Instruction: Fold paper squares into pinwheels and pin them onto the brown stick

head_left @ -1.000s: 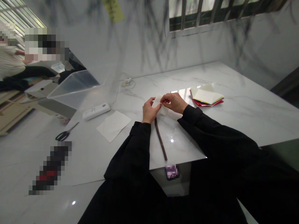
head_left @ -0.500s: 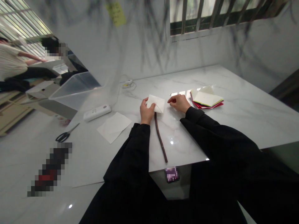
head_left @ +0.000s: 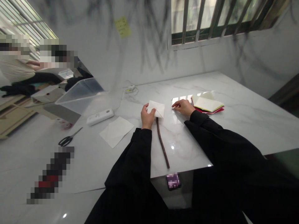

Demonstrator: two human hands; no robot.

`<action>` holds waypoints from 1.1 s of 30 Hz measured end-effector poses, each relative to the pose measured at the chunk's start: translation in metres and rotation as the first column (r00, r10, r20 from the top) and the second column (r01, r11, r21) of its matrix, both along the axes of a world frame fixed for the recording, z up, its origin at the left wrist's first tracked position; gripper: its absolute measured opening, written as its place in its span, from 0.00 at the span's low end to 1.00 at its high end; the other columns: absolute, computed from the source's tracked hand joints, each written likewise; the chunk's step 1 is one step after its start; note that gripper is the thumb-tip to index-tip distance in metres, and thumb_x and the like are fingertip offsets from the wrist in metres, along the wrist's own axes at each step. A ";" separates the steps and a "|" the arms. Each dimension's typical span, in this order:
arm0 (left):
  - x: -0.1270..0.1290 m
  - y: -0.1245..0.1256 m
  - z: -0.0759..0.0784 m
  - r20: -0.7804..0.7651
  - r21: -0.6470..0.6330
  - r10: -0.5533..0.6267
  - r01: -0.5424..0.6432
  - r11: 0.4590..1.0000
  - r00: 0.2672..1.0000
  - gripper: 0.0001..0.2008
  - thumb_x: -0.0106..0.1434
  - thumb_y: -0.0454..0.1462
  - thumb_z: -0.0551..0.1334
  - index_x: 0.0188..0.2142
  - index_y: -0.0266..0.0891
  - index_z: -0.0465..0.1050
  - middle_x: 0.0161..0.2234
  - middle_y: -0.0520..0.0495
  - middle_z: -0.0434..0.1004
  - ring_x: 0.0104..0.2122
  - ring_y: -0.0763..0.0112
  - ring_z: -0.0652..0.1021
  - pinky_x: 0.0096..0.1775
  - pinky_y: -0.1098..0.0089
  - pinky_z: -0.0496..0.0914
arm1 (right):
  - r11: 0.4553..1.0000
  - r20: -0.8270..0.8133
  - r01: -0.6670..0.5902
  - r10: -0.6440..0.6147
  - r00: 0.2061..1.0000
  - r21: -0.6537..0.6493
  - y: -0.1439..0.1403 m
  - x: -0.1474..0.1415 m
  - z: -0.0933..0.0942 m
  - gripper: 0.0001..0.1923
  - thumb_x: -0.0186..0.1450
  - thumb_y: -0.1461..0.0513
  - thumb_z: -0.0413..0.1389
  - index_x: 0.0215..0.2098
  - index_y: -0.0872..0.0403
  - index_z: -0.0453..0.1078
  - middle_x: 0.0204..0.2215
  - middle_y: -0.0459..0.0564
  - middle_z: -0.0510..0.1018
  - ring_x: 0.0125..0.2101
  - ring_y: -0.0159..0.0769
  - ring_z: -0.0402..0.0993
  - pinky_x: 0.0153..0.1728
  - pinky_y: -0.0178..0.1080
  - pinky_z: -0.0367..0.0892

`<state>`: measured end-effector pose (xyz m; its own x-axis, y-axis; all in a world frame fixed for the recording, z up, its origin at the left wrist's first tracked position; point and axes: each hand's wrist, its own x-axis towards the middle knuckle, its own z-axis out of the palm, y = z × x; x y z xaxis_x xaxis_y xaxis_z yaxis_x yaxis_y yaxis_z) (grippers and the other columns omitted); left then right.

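My left hand [head_left: 147, 116] holds a folded white paper piece [head_left: 157, 108] by its left edge, pressing it on the white marble table [head_left: 233, 124]. A thin dark stick [head_left: 163, 143] runs from under the paper toward the table's near edge. My right hand [head_left: 184, 107] rests on the table to the right of the paper, apart from it, fingers loosely curled near a small object by the bright reflection; whether it holds anything I cannot tell. A stack of coloured paper sheets [head_left: 207, 104] lies just right of that hand.
A flat white paper sheet [head_left: 116, 131] lies left of my arm. Farther left lie a white rectangular device [head_left: 100, 116], black scissors [head_left: 69, 139] and a clear plastic bin [head_left: 79, 93]. A small corded object [head_left: 130, 88] sits near the wall. Other people are at the far left.
My right hand let go of the folded paper and moved right toward the coloured stack. My left hand kept the paper and set it flat on the table.
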<state>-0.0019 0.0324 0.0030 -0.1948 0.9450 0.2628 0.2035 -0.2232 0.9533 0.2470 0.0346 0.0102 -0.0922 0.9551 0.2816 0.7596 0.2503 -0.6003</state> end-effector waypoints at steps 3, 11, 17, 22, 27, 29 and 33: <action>0.001 -0.002 0.001 0.083 -0.060 -0.007 0.012 0.998 0.996 0.25 0.55 0.38 0.67 0.53 0.40 0.72 0.42 0.43 0.83 0.40 0.62 0.82 0.41 0.65 0.77 | 1.000 0.028 -0.014 0.014 1.000 0.011 -0.003 -0.001 0.001 0.07 0.63 0.62 0.65 0.38 0.52 0.86 0.30 0.49 0.84 0.30 0.36 0.76 0.39 0.38 0.69; 0.004 -0.008 0.009 0.335 -0.179 -0.062 0.128 0.975 0.940 0.29 0.57 0.43 0.71 0.57 0.44 0.67 0.48 0.42 0.81 0.39 0.66 0.82 0.35 0.70 0.77 | 0.996 0.093 -0.075 0.071 0.993 0.041 0.007 -0.014 -0.006 0.07 0.65 0.64 0.62 0.37 0.53 0.84 0.33 0.51 0.86 0.33 0.37 0.78 0.39 0.37 0.68; 0.000 -0.007 0.007 0.306 -0.166 -0.135 0.193 0.967 0.942 0.32 0.56 0.43 0.73 0.58 0.47 0.67 0.49 0.43 0.80 0.40 0.66 0.82 0.35 0.70 0.77 | 0.969 0.000 0.168 -0.171 0.985 0.183 0.024 -0.006 -0.001 0.14 0.66 0.68 0.56 0.45 0.55 0.82 0.38 0.55 0.85 0.37 0.41 0.79 0.44 0.41 0.70; 0.001 -0.004 0.006 0.305 -0.216 -0.044 0.114 0.970 0.951 0.23 0.64 0.45 0.66 0.57 0.44 0.71 0.42 0.46 0.80 0.30 0.71 0.78 0.24 0.75 0.69 | 0.969 -0.109 0.146 -0.126 0.986 0.200 0.003 -0.007 0.004 0.09 0.67 0.64 0.58 0.39 0.53 0.82 0.35 0.51 0.85 0.34 0.40 0.79 0.44 0.41 0.71; 0.006 -0.007 0.006 0.222 -0.153 -0.113 0.149 0.977 0.968 0.23 0.65 0.54 0.66 0.49 0.39 0.76 0.29 0.49 0.74 0.23 0.73 0.72 0.20 0.74 0.66 | 0.983 -0.374 0.068 0.001 0.928 0.173 -0.022 -0.033 0.005 0.15 0.69 0.52 0.58 0.46 0.53 0.79 0.39 0.51 0.84 0.35 0.38 0.79 0.38 0.40 0.74; 0.007 -0.012 0.008 0.200 -0.121 -0.195 0.222 0.968 0.960 0.24 0.64 0.56 0.66 0.47 0.39 0.78 0.28 0.50 0.74 0.22 0.74 0.70 0.19 0.74 0.65 | 0.979 -0.382 0.007 0.074 0.921 0.205 -0.027 -0.043 0.006 0.19 0.67 0.53 0.60 0.52 0.53 0.77 0.43 0.53 0.83 0.37 0.39 0.79 0.36 0.40 0.74; 0.010 -0.020 0.015 0.154 -0.105 -0.305 0.323 0.941 0.940 0.23 0.60 0.52 0.69 0.47 0.40 0.80 0.35 0.47 0.81 0.24 0.74 0.72 0.20 0.75 0.65 | 0.954 -0.313 -0.078 0.172 0.934 0.290 -0.030 -0.051 0.008 0.26 0.64 0.54 0.64 0.59 0.53 0.73 0.52 0.58 0.78 0.45 0.44 0.78 0.42 0.45 0.76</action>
